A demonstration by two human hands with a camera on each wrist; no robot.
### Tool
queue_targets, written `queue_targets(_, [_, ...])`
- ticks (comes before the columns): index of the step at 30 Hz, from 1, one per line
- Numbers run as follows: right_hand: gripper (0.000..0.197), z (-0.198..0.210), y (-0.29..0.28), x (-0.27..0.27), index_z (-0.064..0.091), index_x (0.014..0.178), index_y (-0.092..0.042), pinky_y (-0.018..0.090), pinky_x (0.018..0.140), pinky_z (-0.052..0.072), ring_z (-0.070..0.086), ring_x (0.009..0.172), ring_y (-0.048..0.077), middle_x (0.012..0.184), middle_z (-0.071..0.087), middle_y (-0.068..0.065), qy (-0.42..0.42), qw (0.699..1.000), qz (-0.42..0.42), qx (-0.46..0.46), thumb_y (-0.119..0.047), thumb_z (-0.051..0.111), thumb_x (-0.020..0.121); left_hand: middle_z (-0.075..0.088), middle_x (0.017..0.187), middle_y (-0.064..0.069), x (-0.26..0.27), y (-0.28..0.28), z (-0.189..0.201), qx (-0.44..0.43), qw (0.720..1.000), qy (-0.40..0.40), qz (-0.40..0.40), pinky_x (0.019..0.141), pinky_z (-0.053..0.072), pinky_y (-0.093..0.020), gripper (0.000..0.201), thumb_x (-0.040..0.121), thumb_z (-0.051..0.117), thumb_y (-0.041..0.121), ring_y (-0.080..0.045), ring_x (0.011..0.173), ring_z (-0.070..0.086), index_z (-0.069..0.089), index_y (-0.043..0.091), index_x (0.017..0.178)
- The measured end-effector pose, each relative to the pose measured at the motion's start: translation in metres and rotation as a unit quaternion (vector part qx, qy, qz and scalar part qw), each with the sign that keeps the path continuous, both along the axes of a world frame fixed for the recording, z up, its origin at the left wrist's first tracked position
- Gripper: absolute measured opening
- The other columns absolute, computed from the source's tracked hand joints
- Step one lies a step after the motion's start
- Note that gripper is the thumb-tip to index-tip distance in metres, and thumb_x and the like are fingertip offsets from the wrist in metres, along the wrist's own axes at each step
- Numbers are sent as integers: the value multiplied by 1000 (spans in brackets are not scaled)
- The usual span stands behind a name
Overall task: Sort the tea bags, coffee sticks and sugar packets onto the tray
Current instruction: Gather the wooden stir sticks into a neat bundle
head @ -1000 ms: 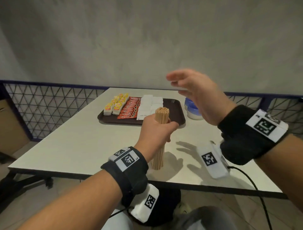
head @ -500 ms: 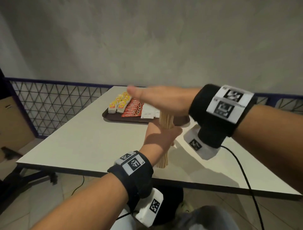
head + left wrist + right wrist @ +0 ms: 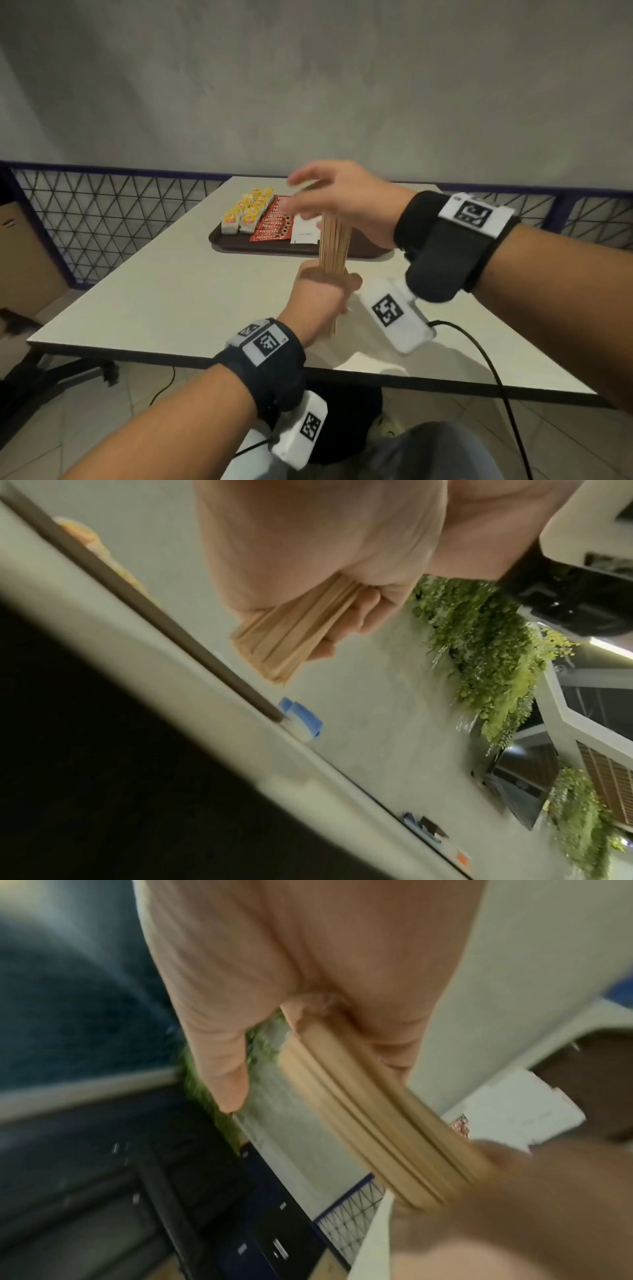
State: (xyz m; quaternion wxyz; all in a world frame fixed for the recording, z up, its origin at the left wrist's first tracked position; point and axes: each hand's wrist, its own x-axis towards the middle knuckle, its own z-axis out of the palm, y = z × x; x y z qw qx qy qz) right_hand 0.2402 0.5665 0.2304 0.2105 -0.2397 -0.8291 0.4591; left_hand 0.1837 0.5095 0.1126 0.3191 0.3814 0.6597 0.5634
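A dark brown tray (image 3: 233, 245) lies at the far side of the white table (image 3: 171, 291). On it are yellow tea bags (image 3: 245, 214), red coffee sticks (image 3: 274, 222) and white sugar packets (image 3: 305, 233) in rows. In front of the tray my left hand (image 3: 318, 294) grips the lower part of an upright bundle of wooden stir sticks (image 3: 334, 243). My right hand (image 3: 342, 198) is over the top end, its fingers wrapped round it. The right wrist view shows the sticks (image 3: 377, 1123) running from that palm (image 3: 274, 961) down to the left hand (image 3: 531, 1204).
A blue and white container (image 3: 301, 721) stands by the tray's right end, hidden by my arm in the head view. A blue mesh railing (image 3: 102, 212) runs behind the table below a grey wall. A black cable (image 3: 496, 377) hangs from my right wrist.
My right hand swung in from the right, lay flat on the bundle's top, and now holds that end higher. More of the sticks shows above my left fist.
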Motion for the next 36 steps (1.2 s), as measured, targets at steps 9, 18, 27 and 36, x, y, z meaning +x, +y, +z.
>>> queue_targets(9, [31,-30,-4,4,56,66,-11,35,61,52,54,52,18,55,54,4,165,967,-104,-165,2,80,80,64,78,-3,-4,6,12,23,999,15,-32,60,58,-29,32,92,62,-7,-17,65,63,58,23,83])
queue_targets(18, [23,-45,7,14,58,72,-12,37,65,53,55,55,17,58,53,4,184,954,-138,-195,-4,74,87,64,60,-3,-16,-1,6,-59,983,50,-166,65,57,-33,18,82,80,10,-17,59,62,64,11,73])
queue_targets(27, [20,-47,25,14,64,101,-6,38,75,64,74,76,23,76,72,8,169,946,-160,-224,-10,78,87,47,51,-7,-10,31,24,-26,991,27,-125,46,41,-26,23,84,58,-10,-19,45,47,54,7,70])
queue_targets(36, [13,-33,79,-5,62,94,-5,34,73,60,66,67,18,67,64,4,257,914,-179,-259,-9,74,90,46,52,-1,-43,89,53,-29,979,62,-194,43,33,-20,27,80,71,-1,-16,46,40,54,15,68])
